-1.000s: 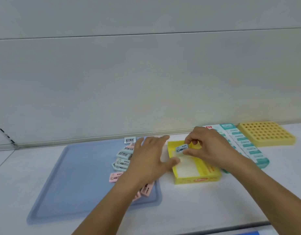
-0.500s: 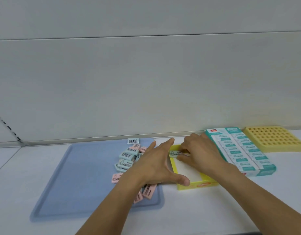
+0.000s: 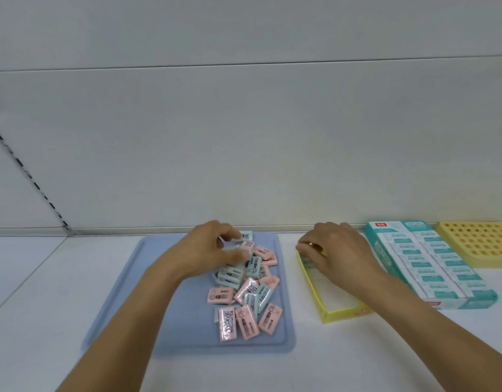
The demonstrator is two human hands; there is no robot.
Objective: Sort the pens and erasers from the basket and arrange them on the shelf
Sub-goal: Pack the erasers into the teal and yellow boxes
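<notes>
Erasers (image 3: 245,290), wrapped pink and blue blocks, heaped on blue tray (image 3: 159,292); left hand (image 3: 207,250) curls over them, grasp unclear; right hand (image 3: 333,250) hides yellow box (image 3: 329,309) corner, grip indiscernible.

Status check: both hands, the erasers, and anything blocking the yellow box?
Left hand curled over eraser pile on blue tray, grip unclear. Right hand setting an eraser at yellow box far end. Nothing blocking.

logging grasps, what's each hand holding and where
Left hand pinches a blue eraser from the pile, by its edges. Right hand's hold cannot be told.
</notes>
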